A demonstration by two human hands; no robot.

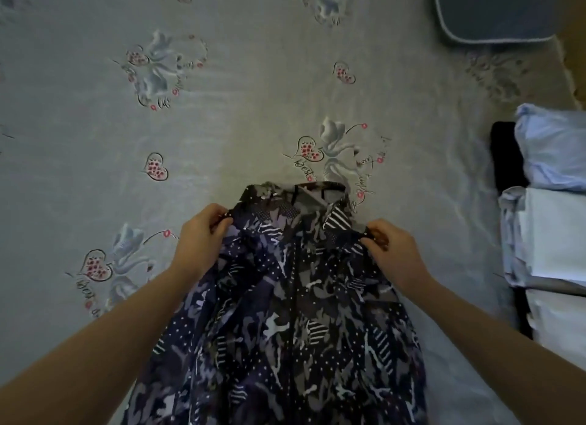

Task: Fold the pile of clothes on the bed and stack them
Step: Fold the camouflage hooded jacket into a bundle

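A dark navy patterned jacket (285,313), with camouflage shapes, dots, stripes and a front zip, hangs in front of me over the bed. My left hand (199,237) pinches its left shoulder and my right hand (390,247) pinches its right shoulder, holding it up and spread. The collar or hood (295,196) flops forward at the top. The jacket's lower part runs out of the bottom of the view. At the right edge lies a stack of folded clothes (551,221), pale blue and white, with a black piece beside it.
The bed sheet (222,107) is grey with printed flowers and red hearts and spreads wide to the left and ahead. A blue-grey cushion or pillow (494,9) sits at the top right corner. The bed's right edge shows near it.
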